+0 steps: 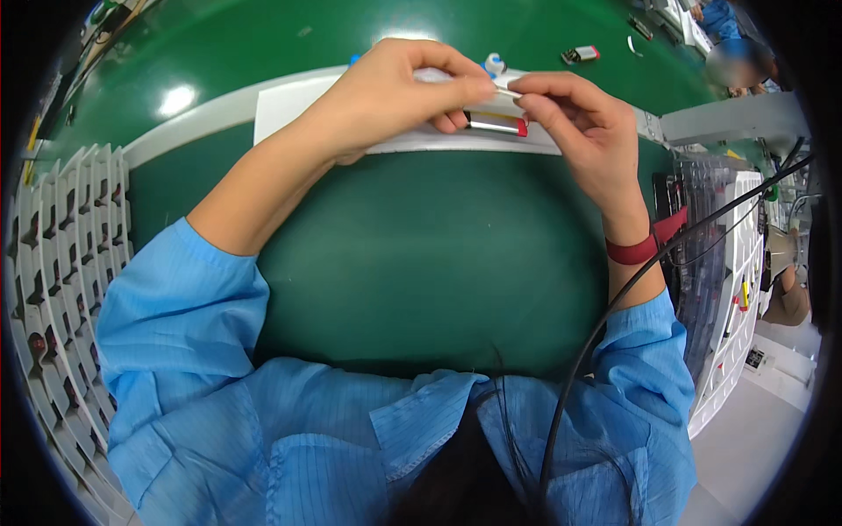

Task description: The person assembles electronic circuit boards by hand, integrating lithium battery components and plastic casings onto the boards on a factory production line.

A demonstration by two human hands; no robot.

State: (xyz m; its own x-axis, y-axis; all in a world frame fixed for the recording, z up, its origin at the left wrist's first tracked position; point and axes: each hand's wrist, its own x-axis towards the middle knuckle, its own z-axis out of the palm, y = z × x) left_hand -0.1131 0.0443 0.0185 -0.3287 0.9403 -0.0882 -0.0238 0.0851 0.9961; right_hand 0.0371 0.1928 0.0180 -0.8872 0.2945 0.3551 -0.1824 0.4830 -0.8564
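My left hand (pixel 399 96) and my right hand (pixel 592 127) meet over a white board (pixel 289 110). A thin white strip (pixel 506 92) spans the gap between them, its ends pinched by the fingers and thumb of each hand. What the strip is, I cannot make out. Just below the fingertips is a small silver block with a red end and a dark end (pixel 498 124); whether it rests on the board or touches my left fingers, I cannot tell. Behind the fingers stands a small white and blue round-topped object (pixel 494 64).
White slotted racks (pixel 74 254) line the left side. Clear plastic trays (pixel 706 237) and a white rack (pixel 737 289) stand at right. A black cable (pixel 605 324) crosses near my right arm. Another red-ended block (pixel 580 55) lies on the green table (pixel 421 254). Other people appear at far right.
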